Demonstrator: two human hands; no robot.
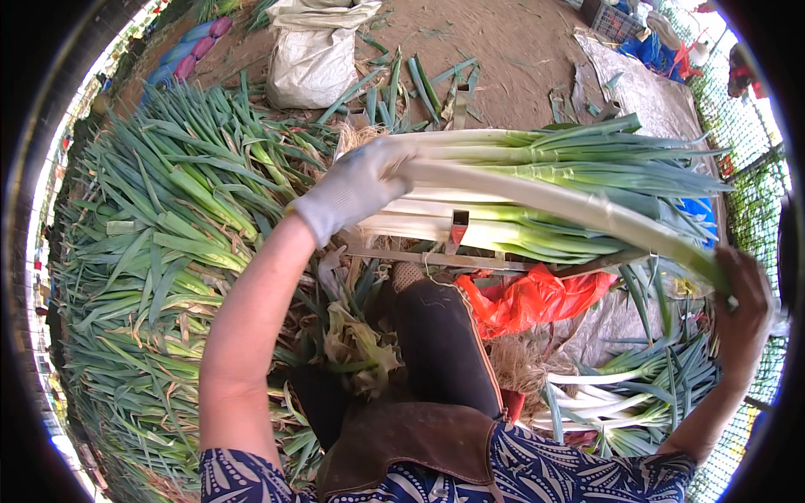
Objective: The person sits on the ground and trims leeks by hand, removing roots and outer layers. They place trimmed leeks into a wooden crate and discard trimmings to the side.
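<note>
My left hand (361, 182), in a pale knit glove, grips the white root end of a large green onion (534, 192). That stalk arches to the right over a stack of trimmed green onions (503, 236), whose white ends point left on a low metal frame (409, 254). At the right, my right hand (745, 292), slightly blurred, is closed around the stalk's green end. Whether that hand wears a glove I cannot tell. A short metal post (460, 226) of the frame stands at the stack's near side.
A big heap of untrimmed green onions (157, 264) fills the left. Beyond the frame stands a white woven sack (311, 63). Red plastic (534, 302) lies below the frame. More white-stemmed onions (604, 402) lie at the lower right. Green mesh fencing (764, 207) borders the right.
</note>
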